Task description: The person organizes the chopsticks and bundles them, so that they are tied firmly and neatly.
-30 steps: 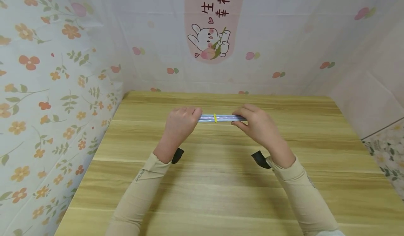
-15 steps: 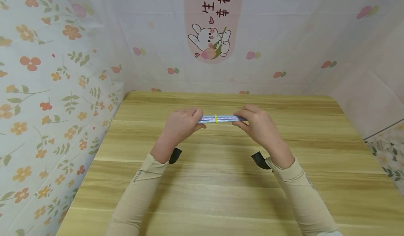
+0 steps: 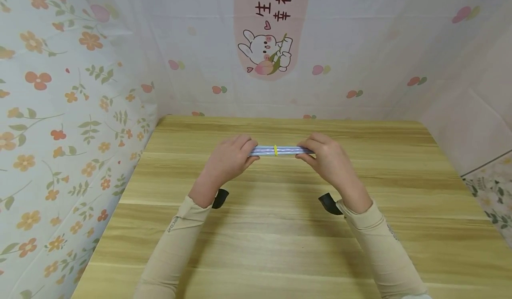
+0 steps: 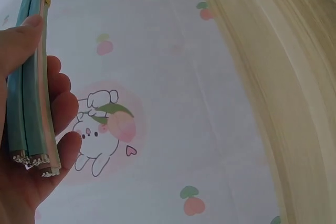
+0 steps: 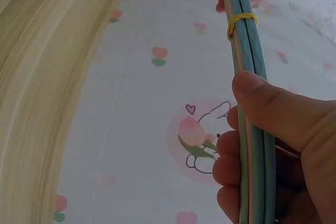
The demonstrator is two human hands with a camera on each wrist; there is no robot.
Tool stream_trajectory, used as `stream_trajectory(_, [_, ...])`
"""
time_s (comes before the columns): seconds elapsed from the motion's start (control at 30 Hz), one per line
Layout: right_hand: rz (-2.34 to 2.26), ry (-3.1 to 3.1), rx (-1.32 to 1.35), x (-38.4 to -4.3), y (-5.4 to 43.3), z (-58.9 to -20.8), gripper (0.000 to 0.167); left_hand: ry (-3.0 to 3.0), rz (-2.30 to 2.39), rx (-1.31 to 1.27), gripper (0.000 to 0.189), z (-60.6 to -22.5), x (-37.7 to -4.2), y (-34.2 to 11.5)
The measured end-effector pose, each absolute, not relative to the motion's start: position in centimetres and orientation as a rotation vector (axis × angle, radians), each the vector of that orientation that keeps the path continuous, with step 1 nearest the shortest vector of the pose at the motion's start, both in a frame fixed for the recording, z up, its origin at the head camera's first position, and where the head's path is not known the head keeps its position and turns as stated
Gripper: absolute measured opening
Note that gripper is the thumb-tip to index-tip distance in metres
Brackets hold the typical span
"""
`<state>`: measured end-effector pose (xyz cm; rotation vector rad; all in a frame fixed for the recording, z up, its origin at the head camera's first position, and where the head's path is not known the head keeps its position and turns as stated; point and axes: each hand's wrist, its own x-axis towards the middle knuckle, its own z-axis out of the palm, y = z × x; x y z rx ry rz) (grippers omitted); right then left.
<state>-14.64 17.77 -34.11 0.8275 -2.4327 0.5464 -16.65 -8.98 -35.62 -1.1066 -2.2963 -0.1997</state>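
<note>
A bundle of slim, straight sticks (image 3: 266,150), blue-green with pink and purple, is held level above the table, a yellow rubber band (image 3: 275,150) round its middle. My left hand (image 3: 232,159) grips the left end, thumb on the near side and fingers behind. In the left wrist view, the uneven pale tips of the sticks (image 4: 32,108) show beside the palm. My right hand (image 3: 326,157) pinches the right end the same way. Its thumb (image 5: 262,90) lies along the sticks below the band in the right wrist view, where the bundle looks slightly bent.
The wood-grain table (image 3: 272,245) lies under both arms. A white cloth (image 3: 192,45) with a rabbit print hangs behind the table, and a flowered cloth (image 3: 72,134) hangs along the left side. Black straps (image 3: 330,203) stick out at both wrists.
My left hand has shifted slightly left and its thumb has come into view below the bundle. The rubber band sits a touch farther right. My right hand has barely moved.
</note>
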Motion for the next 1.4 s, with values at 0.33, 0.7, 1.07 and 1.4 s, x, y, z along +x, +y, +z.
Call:
stream_trajectory(0.33, [0.546, -2.482, 0.803, -15.0, 17.9, -35.2, 0.024, -2.330, -0.126, -1.060, 0.032, -36.8, -16.7, -9.1])
stream_trajectory(0.7, [0.535, -2.535, 0.804, -15.6, 17.9, -37.3, 0.023, -2.430, -0.168, -1.026, 0.029, -38.3, -17.1, -8.9])
stream_trajectory(1.07, [0.589, -2.576, 0.800, -16.1, 18.2, -39.4, 0.024, -2.518, -0.182, -0.953, 0.030, -40.2, -17.5, -8.3])
stream_trajectory(1.4, [0.659, -2.671, 0.785, -16.7, 18.5, -41.2, 0.021, -2.647, -0.212, -0.897, 0.029, -41.6, -17.7, -7.8])
